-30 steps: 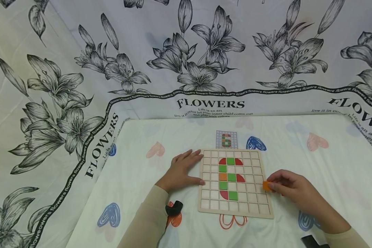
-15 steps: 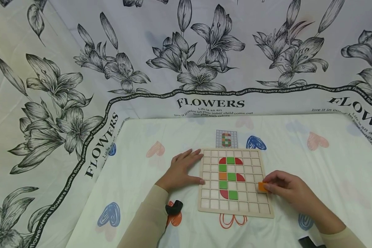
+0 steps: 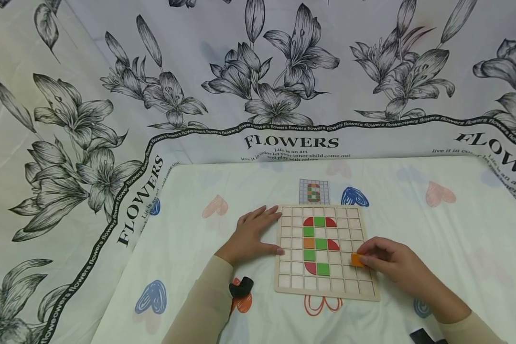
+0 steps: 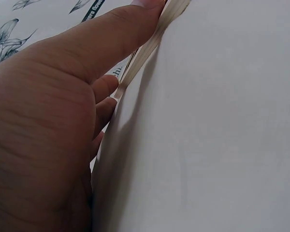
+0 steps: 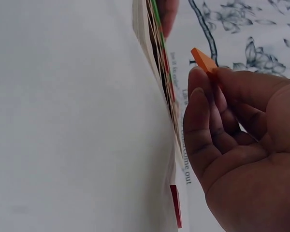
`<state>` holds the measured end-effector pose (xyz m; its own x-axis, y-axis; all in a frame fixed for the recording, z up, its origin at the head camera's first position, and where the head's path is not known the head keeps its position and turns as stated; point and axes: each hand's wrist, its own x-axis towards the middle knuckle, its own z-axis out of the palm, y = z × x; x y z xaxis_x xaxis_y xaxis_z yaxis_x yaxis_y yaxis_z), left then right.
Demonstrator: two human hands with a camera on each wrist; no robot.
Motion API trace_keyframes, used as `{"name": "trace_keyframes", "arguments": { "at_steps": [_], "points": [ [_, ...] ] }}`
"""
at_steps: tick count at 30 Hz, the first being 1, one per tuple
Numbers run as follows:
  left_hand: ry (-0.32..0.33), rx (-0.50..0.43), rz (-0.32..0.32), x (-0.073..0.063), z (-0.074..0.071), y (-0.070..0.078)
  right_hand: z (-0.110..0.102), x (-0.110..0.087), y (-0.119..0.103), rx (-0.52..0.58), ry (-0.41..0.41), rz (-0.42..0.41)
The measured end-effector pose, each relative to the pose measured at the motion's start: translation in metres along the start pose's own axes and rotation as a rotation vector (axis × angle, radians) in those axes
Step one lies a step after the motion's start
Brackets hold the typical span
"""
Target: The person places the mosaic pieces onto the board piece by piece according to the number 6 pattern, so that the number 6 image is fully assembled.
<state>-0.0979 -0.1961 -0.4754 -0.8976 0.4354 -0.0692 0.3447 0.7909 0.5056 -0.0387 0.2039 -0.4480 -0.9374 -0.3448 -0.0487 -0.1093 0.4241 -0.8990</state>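
An orange square tile (image 3: pixel 356 260) is pinched between the thumb and fingers of my right hand (image 3: pixel 389 260), over the right side of the wooden grid board (image 3: pixel 345 289). In the right wrist view the orange tile (image 5: pixel 204 60) sticks out past the fingertips, above the board's surface. Green squares, red rounded pieces and one orange square (image 3: pixel 309 243) form a figure in the grid. My left hand (image 3: pixel 249 237) rests along the board's left edge, its fingers fairly straight and thumb spread. The left wrist view has that thumb (image 4: pixel 121 31) right against the board's edge.
A small printed pattern card (image 3: pixel 314 192) with a coloured figure lies just behind the board. The cloth (image 3: pixel 206 248) beneath bears printed hearts. At the right wrist view's bottom, a red piece (image 5: pixel 176 206) lies on the cloth. A flowered curtain (image 3: pixel 284 71) hangs behind.
My right hand has moved left with the orange tile, from beside the board's right edge to over its right-hand squares. My left hand has stayed in place.
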Motion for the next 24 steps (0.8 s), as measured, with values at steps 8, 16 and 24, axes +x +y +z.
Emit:
{"name": "trace_keyframes", "arguments": {
  "at_steps": [8, 16, 24],
  "points": [
    [-0.008, -0.003, -0.007, 0.0, 0.0, 0.001, 0.004, 0.004, 0.0, 0.06, -0.039, -0.053],
    [-0.005, -0.012, -0.006, -0.001, -0.001, 0.001, 0.009, 0.014, -0.005, 0.036, -0.064, -0.005],
    [-0.008, -0.011, -0.016, 0.0, 0.001, 0.0, 0.019, 0.025, -0.011, 0.04, -0.095, -0.016]
  ]
}}
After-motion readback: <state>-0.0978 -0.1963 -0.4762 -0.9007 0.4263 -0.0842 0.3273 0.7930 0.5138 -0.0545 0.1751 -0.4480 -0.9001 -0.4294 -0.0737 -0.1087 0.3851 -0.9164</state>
